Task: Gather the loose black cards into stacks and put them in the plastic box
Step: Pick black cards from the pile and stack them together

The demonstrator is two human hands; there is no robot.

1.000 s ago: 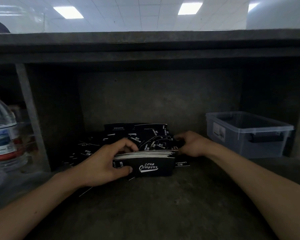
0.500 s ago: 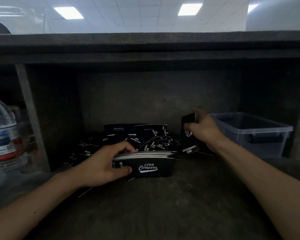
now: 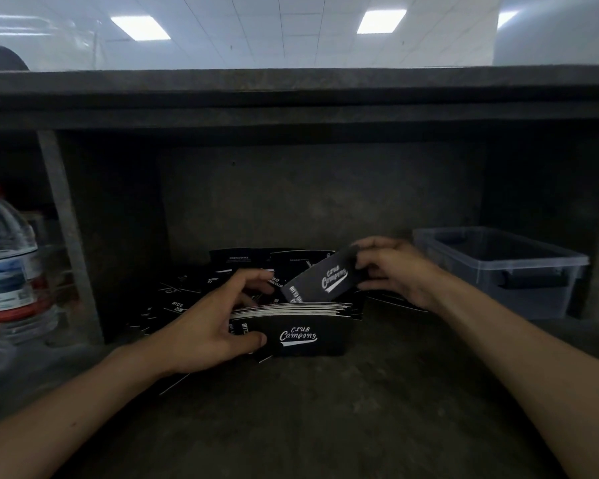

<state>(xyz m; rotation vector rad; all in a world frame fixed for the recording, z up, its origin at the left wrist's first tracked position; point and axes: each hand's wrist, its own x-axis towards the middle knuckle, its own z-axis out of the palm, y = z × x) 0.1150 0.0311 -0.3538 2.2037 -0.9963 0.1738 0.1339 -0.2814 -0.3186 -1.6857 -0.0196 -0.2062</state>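
Gripping the stack of black cards at its left end is the left hand: thumb pressed on the front face, fingers curled over the top edge and down behind. The stack stands on its long edge on the grey shelf floor, centre of view. Its front card reads "Club Camping" in white script, and pale card edges show along the top.

The right hand is above and to the right of the stack, pinching a single black card by its right end between thumb and fingers. The card is tilted, right end high, with the same white script facing the camera. Its lower left end dips just behind the stack's top edge; whether it touches the stack cannot be told. The hand is slightly blurred.

Loose black cards lie in a scattered heap directly behind the stack and the left hand, spreading left and back toward the rear wall. A few edges poke out under the left wrist.

The clear plastic box sits on the shelf floor to the right, lid off, just beyond the right hand and apart from the stack. Its inside is too dim to read.

At far left, past an upright divider, stands a large water bottle with a red cap.
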